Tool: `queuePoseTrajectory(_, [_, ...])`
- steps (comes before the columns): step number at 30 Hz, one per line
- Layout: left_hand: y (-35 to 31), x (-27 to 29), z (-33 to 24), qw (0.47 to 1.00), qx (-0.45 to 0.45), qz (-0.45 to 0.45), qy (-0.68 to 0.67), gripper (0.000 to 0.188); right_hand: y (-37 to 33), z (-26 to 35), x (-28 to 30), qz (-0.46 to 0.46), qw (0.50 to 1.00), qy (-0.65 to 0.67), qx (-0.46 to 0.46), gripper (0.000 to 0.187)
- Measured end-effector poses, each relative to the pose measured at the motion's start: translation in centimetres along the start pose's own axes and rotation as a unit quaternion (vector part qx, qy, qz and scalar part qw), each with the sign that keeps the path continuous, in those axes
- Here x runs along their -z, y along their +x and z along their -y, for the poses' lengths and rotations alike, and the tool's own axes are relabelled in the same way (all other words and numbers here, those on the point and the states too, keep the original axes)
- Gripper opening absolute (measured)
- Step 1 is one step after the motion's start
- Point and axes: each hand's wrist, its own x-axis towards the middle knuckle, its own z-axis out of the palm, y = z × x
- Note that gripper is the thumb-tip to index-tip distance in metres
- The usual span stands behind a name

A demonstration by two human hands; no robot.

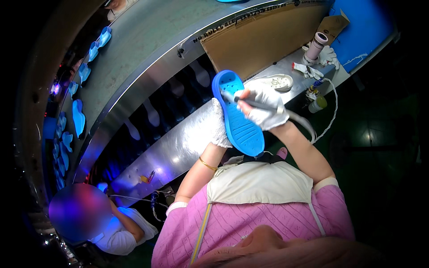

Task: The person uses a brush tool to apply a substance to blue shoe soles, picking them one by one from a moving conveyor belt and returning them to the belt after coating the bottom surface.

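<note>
My gloved left hand (220, 125) is closed on the left edge of a blue shoe sole (243, 129), which is tilted with its inner side up. The sole has small holes at both ends and ridges across the middle. My gloved right hand (267, 107) grips a dark, pen-like brush tool (255, 103) whose pale, blurred tip is over the upper part of the sole. A grey hose (308, 127) trails behind that hand. Whether the tip touches the sole I cannot tell.
Behind the metal bench (187, 134), a conveyor belt (147, 49) carries several blue shoe parts (78, 118). A cardboard sheet (263, 40), a white shoe sole (281, 82), a pink bottle (316, 47) and spare gloves (308, 70) are at the right. Another person (120, 232) sits lower left.
</note>
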Motion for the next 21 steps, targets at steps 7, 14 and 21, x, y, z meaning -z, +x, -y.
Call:
queuePoseTrajectory(7, [-0.3,0.4,-1.3,0.997,-0.028,0.058,-0.039,0.081,-0.7,0.6,-0.2,0.008,0.996,-0.085,0.023,0.017])
queuePoseTrajectory(14, [0.0,1.1,-2.7,0.993,-0.11,-0.031,-0.008,0.077,-2.1,2.3,-1.3,0.081,0.983,-0.159,-0.039,0.021])
queuePoseTrajectory(21, [-0.2,1.6,-4.2,0.993,-0.117,-0.007,0.007,0.081,-2.8,1.1,-1.8,0.119,0.982,-0.145,0.002,0.016])
